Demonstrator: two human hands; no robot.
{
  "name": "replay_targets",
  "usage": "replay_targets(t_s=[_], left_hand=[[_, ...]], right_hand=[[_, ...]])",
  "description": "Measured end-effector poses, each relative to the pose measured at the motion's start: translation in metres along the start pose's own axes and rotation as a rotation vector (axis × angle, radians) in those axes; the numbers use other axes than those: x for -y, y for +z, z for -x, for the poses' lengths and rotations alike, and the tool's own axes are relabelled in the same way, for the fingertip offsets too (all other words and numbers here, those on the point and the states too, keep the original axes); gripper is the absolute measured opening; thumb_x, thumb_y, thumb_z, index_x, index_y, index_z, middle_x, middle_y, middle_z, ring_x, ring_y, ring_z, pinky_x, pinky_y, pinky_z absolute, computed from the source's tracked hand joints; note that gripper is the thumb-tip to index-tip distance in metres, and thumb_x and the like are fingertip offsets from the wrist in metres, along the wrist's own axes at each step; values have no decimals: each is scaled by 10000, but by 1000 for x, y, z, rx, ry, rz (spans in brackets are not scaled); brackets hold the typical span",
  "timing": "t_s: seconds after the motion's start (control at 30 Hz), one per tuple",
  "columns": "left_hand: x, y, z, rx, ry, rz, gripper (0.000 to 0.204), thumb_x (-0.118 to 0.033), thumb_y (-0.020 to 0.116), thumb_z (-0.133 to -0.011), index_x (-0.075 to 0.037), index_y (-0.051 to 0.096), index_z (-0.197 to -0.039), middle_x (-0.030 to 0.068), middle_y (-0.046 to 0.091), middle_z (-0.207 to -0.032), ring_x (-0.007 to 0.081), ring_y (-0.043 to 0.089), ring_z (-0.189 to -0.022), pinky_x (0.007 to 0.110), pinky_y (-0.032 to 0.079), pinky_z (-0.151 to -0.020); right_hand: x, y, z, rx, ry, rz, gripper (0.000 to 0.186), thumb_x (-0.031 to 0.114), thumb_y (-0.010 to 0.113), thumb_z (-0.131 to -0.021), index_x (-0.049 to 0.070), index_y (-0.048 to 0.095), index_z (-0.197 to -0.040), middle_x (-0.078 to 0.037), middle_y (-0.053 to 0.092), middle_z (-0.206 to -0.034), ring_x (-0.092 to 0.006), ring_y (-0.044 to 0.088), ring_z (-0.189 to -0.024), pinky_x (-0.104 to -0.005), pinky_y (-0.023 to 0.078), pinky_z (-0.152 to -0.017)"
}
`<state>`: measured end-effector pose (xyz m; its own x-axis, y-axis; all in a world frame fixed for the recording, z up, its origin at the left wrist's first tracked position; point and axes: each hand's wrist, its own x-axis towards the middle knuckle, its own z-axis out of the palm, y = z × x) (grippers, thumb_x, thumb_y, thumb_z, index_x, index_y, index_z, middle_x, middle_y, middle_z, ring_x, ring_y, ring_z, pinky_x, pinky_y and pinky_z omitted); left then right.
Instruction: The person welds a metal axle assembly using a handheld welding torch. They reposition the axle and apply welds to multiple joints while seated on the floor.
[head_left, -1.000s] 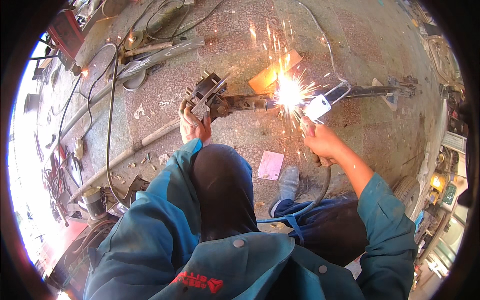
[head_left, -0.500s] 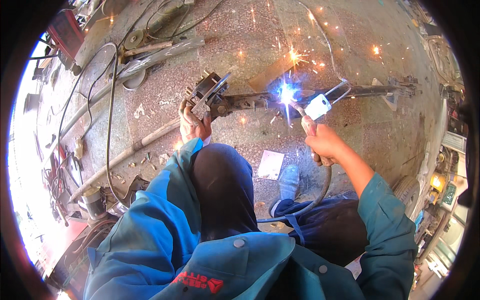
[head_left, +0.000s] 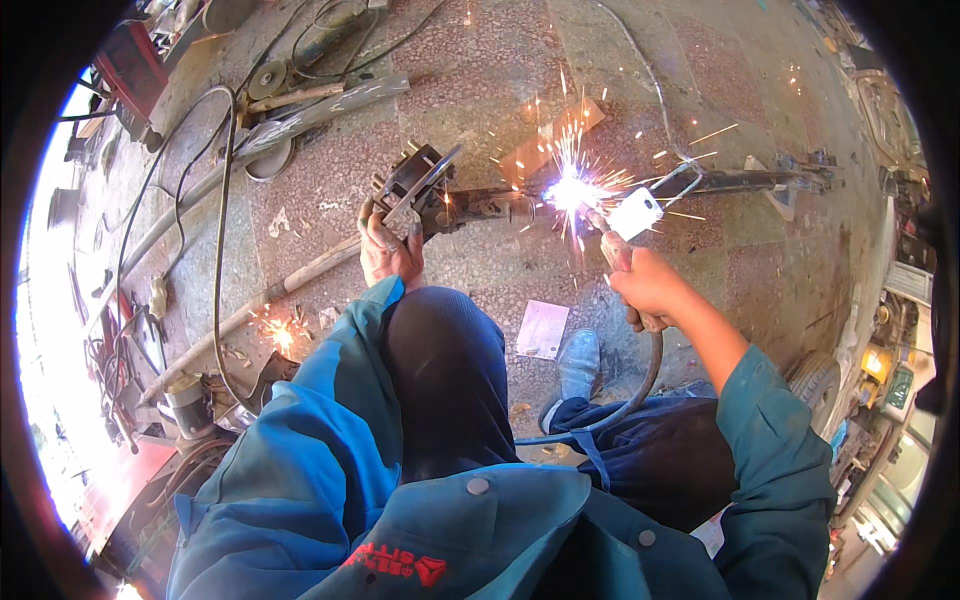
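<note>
As sparks (head_left: 572, 192) burst at one o'clock along a dark metal bar (head_left: 735, 181) stretching toward two, you keep your right hand's (head_left: 648, 285) fingers clamped around a welding handle (head_left: 616, 254). At ten o'clock, your left hand (head_left: 390, 254) touches a dark metal block (head_left: 410, 177), fingers bent; whether they are clamped on it, the view cannot tell. A pale card (head_left: 542, 330) lies at four o'clock, near your shoe (head_left: 578, 366).

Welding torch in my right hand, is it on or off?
On: the torch shows a bright glare and flying sparks at its tip, by the dark bar.
</note>
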<state>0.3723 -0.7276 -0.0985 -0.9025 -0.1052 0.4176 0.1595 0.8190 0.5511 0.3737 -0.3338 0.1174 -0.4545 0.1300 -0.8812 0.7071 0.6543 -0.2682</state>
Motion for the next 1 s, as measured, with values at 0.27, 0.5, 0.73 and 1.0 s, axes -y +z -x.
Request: replay_targets(t_s=[0.27, 0.5, 0.73, 1.0], left_hand=[[13, 4, 0, -54, 72, 42, 804, -231, 831, -917, 48, 334, -1483, 381, 477, -1522, 579, 620, -1264, 578, 588, -960], [6, -1, -3, 11, 15, 21, 761, -222, 826, -919, 54, 380, -1471, 371, 462, -1548, 561, 616, -1286, 567, 570, -1006], [5, -1, 0, 11, 20, 8, 792, -218, 820, -921, 68, 346, -1487, 378, 463, -1547, 568, 623, -1270, 570, 577, -991], [7, 2, -2, -32, 63, 20, 797, -211, 822, -911, 63, 339, -1484, 392, 480, -1519, 583, 622, -1256, 569, 582, -988]], right_hand=[[2, 1, 5, -10, -18, -53, 212, 136, 629, -968, -58, 607, -1052, -149, 650, -798, -281, 697, -566, -500, 572, -456], [0, 1, 2, 18, -15, -70, 232, 157, 633, -965, -58, 610, -1048, -174, 670, -803, -299, 704, -564, -503, 562, -448], [0, -2, -3, 32, -42, 66, 211, 153, 616, -975, -56, 620, -1004, -145, 655, -759, -293, 698, -551, -489, 550, -447], [1, -3, 2, 38, -21, -17, 193, 118, 616, -960, -48, 607, -1058, -136, 640, -802, -272, 684, -552, -490, 567, -453]])
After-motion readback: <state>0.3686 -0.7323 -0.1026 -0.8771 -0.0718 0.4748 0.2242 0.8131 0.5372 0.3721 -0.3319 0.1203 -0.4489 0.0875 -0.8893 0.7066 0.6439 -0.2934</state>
